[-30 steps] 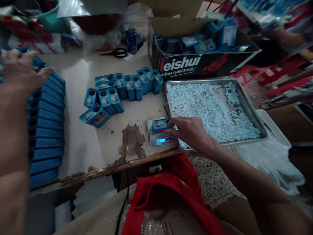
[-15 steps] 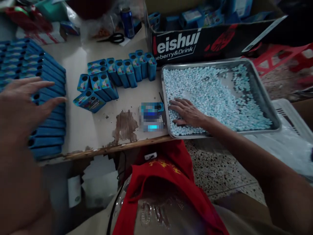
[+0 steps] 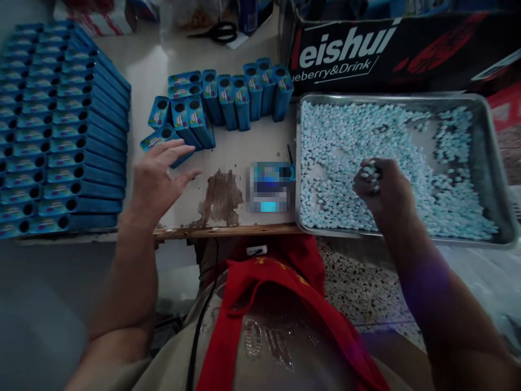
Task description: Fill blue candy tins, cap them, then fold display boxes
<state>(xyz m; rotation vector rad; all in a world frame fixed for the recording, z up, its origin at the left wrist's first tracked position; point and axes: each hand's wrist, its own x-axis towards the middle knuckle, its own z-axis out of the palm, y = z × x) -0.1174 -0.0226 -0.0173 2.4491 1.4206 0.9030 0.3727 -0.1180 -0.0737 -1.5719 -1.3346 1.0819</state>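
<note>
My right hand is closed round a clump of small pale-blue candies, over the metal tray that more of these candies cover. My left hand, fingers apart and holding nothing, hovers at a tilted blue box, which it partly hides. Beyond it several upright blue boxes with round dark holes in their tops stand in a loose row. A small blurred-out device with a lit display sits between my hands, and a blue box shows at its top.
Rows of blue boxes are packed tight at the left. A black carton stands behind the tray. Black-handled scissors lie at the back. The worn wooden table edge runs in front of me.
My left hand has moved right, from the packed rows to the loose boxes. My right hand, flat on the candies before, has moved right in the tray and closed on some. The view has shifted.
</note>
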